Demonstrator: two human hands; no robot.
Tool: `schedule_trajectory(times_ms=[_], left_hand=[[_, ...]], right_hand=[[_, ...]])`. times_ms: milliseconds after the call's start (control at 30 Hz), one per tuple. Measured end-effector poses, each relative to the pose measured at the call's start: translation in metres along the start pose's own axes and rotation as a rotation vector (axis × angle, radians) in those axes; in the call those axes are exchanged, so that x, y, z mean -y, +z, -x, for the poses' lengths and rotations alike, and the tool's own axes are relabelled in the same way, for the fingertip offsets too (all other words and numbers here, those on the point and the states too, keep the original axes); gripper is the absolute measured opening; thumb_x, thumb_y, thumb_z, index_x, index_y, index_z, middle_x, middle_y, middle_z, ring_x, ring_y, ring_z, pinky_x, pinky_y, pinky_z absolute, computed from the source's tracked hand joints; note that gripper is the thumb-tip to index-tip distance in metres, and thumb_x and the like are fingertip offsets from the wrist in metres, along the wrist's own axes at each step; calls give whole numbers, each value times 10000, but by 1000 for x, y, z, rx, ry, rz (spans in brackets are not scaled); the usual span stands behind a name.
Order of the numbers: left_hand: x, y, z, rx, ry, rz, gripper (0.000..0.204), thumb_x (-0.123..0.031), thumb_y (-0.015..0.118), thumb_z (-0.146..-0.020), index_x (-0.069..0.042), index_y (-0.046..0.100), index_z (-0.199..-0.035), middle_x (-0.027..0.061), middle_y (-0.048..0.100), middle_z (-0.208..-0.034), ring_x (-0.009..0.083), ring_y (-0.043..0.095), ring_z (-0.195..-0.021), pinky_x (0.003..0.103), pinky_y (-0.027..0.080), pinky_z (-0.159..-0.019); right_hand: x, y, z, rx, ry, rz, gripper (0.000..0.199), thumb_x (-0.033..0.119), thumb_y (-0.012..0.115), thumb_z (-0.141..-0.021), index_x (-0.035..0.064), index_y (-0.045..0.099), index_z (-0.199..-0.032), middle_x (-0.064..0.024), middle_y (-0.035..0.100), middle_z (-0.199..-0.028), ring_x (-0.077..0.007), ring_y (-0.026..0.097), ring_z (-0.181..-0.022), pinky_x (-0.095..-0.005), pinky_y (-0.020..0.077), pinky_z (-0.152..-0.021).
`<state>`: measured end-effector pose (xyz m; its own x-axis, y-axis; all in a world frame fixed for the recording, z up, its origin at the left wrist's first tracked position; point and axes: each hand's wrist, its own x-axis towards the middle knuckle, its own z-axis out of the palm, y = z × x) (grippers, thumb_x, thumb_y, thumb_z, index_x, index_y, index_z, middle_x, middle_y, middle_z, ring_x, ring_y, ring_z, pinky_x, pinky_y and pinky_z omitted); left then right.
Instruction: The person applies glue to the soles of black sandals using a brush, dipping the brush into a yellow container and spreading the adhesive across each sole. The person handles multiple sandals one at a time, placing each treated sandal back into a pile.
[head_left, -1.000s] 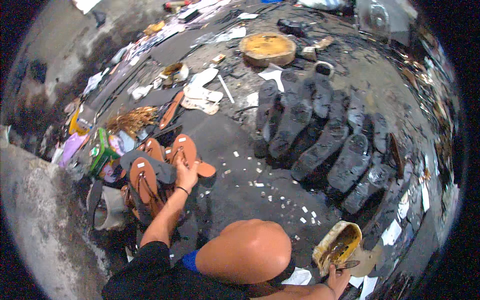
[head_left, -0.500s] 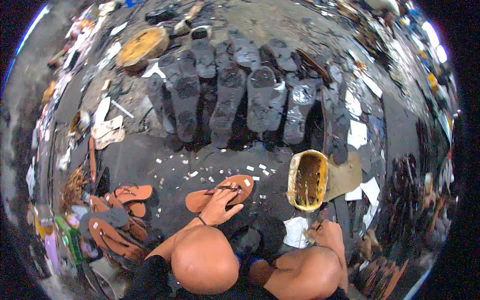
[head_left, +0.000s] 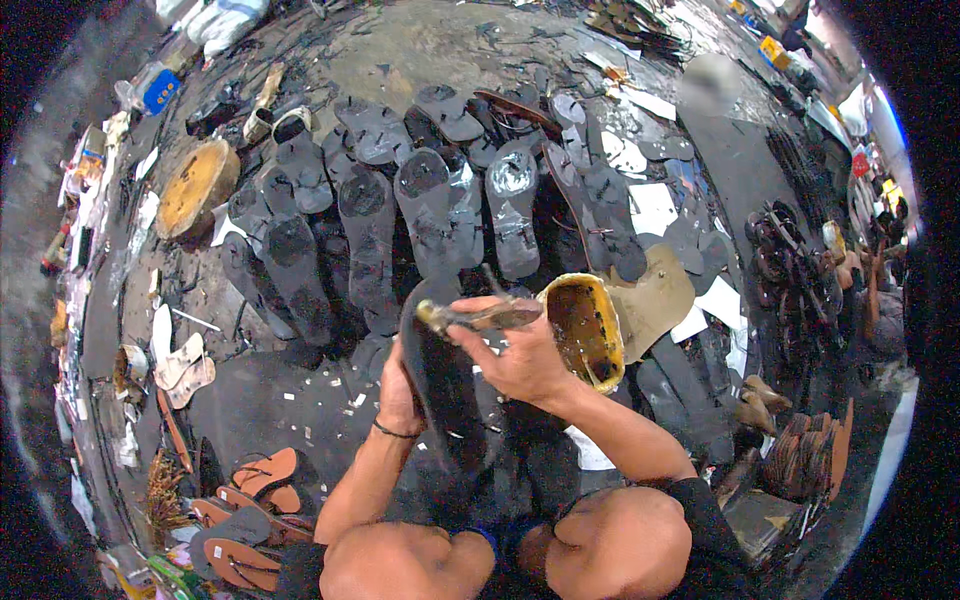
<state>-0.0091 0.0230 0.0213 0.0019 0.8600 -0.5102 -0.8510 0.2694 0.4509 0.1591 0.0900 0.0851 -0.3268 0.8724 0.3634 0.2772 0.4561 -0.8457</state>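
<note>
Gripping a dark sandal sole [head_left: 440,380] beyond our knees [head_left: 400,562], we curl our left hand [head_left: 397,392] around its left edge; our right hand [head_left: 522,352] pinches a slim brush-like tool [head_left: 505,315] (its yellowish tip is too blurred to show contact), left of a yellow-rimmed tub [head_left: 584,294].

No words, numbers or brands can be read. At the near left, a brown sandal [head_left: 248,570] bears a small white label [head_left: 218,551] on its footbed, too small to make out. A blue item [head_left: 160,92] at the far left carries a few orange marks, and these too are too small to read.
</note>
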Motion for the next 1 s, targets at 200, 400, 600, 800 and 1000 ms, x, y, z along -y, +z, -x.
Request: schedule_trajectory(times_ms=[200,400,600,800,1000], left_hand=[[7,23,19,-48,69,-55,504,-434,403,-1034,-40,590,-1286,90,677,-1174,226,663,-1047,390,539,-920],[17,17,22,61,213,-24,456,-414,473,-992,-49,615,-1227,90,666,-1132,231,650,-1002,375,526,-895],[30,-3,26,55,501,-392,531,-440,517,-974,-32,522,-1314,112,614,-1228,242,606,-1096,415,497,-968],[10,-26,0,-72,406,-506,677,-558,483,-950,-47,435,-1392,142,523,-1356,287,545,-1210,462,439,-1049],[-4,-70,-8,-149,213,-517,787,-645,443,-937,-75,344,-1471,139,455,-1445,307,508,-1269,483,392,-1100]], right_hand=[[9,-8,8,146,-52,-123,165,181,751,-859,116,712,-1006,-82,730,-991,-297,679,-922,-397,500,-836],[27,-19,3,-117,-70,-25,142,188,689,-912,71,712,-989,-100,729,-993,-334,680,-923,-432,507,-847],[15,-8,12,-261,186,-173,240,256,649,-947,54,697,-1066,-133,731,-1009,-328,687,-979,-442,501,-916],[-5,-8,31,211,250,-761,298,281,659,-973,21,682,-1118,-54,698,-1079,-151,613,-1068,-349,464,-985],[-38,-26,34,90,386,-655,309,260,650,-982,14,669,-1167,-43,691,-1055,-132,626,-997,-321,499,-916]])
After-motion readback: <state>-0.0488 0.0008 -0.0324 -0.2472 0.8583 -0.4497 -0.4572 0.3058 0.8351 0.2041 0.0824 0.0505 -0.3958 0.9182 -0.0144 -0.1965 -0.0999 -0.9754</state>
